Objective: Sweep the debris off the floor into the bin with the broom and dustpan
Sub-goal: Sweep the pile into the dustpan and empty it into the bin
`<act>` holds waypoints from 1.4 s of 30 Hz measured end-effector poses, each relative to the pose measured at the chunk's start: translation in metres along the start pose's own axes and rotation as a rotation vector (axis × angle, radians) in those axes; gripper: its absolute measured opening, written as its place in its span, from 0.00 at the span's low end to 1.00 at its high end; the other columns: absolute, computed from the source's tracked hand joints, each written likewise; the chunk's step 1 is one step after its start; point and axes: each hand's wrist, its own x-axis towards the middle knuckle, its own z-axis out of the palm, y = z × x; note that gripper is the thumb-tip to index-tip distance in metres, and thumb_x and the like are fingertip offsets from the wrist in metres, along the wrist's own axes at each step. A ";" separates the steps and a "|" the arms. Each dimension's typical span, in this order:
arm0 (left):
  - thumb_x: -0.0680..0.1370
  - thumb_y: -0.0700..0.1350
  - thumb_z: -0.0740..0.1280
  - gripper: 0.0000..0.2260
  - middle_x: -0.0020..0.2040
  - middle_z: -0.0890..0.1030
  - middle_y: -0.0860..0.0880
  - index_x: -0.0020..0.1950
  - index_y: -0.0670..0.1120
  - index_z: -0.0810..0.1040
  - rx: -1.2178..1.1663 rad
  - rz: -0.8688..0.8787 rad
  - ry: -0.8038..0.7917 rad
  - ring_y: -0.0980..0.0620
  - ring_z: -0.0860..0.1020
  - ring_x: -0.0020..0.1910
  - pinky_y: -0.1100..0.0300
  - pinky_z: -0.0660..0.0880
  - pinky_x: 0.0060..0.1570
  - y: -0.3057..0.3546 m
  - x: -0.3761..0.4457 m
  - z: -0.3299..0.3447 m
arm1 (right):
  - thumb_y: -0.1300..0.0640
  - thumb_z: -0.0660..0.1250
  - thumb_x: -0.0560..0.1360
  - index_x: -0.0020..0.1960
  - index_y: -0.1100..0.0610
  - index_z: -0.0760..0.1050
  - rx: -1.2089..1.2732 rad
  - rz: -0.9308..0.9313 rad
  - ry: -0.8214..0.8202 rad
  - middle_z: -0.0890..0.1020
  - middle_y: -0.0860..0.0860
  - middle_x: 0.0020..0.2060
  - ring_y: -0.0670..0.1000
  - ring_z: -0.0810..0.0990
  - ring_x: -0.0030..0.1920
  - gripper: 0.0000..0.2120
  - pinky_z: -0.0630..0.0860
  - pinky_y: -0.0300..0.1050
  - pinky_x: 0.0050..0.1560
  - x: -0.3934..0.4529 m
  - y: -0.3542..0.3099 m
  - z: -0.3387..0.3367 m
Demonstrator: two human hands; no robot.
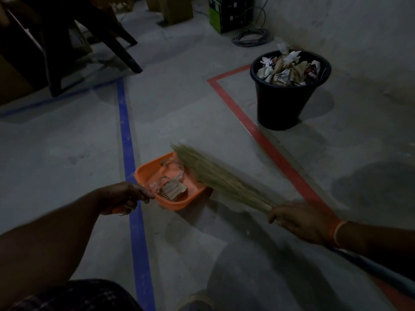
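My left hand [126, 198] grips the handle of an orange dustpan [147, 173], which sits low over the grey floor beside the blue tape line. Crumpled paper and clear plastic scraps [171, 187] lie inside the pan. My right hand [301, 221] grips a grass broom [215, 176] where the bristles are bound. The bristles fan out to the upper left and lie across the pan's right edge. A black bin [280, 104] heaped with crumpled paper stands on the floor to the upper right, well apart from the pan.
A blue tape line [129, 153] runs down the floor at the left and a red tape line [265, 140] marks a corner around the bin. A dark chair [94, 30] stands at the upper left. Coiled cable [250, 37] and boxes lie at the back wall.
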 end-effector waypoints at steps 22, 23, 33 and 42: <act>0.80 0.33 0.59 0.15 0.35 0.80 0.48 0.55 0.41 0.85 -0.056 0.307 0.064 0.58 0.66 0.24 0.66 0.66 0.21 0.172 -0.042 0.000 | 0.56 0.61 0.80 0.57 0.48 0.76 -0.082 -0.002 0.121 0.76 0.44 0.44 0.45 0.72 0.46 0.10 0.62 0.38 0.45 0.076 -0.047 -0.162; 0.80 0.34 0.59 0.15 0.39 0.82 0.47 0.55 0.42 0.86 -0.051 0.338 0.068 0.57 0.66 0.26 0.66 0.66 0.22 0.186 -0.047 0.001 | 0.56 0.61 0.80 0.57 0.48 0.77 -0.084 0.004 0.144 0.76 0.45 0.46 0.45 0.73 0.46 0.10 0.62 0.38 0.45 0.076 -0.045 -0.176; 0.81 0.35 0.61 0.14 0.51 0.80 0.46 0.61 0.44 0.83 0.025 0.509 0.110 0.59 0.66 0.27 0.67 0.65 0.26 0.292 -0.085 0.042 | 0.54 0.62 0.80 0.54 0.42 0.75 -0.050 0.101 0.219 0.81 0.45 0.47 0.45 0.80 0.41 0.07 0.74 0.43 0.43 0.057 -0.022 -0.267; 0.81 0.35 0.61 0.14 0.53 0.78 0.44 0.60 0.45 0.83 0.077 0.549 0.108 0.57 0.67 0.30 0.66 0.66 0.28 0.333 -0.071 0.088 | 0.57 0.60 0.82 0.54 0.46 0.75 0.012 0.210 0.281 0.75 0.41 0.32 0.39 0.77 0.26 0.08 0.72 0.30 0.28 0.036 -0.002 -0.286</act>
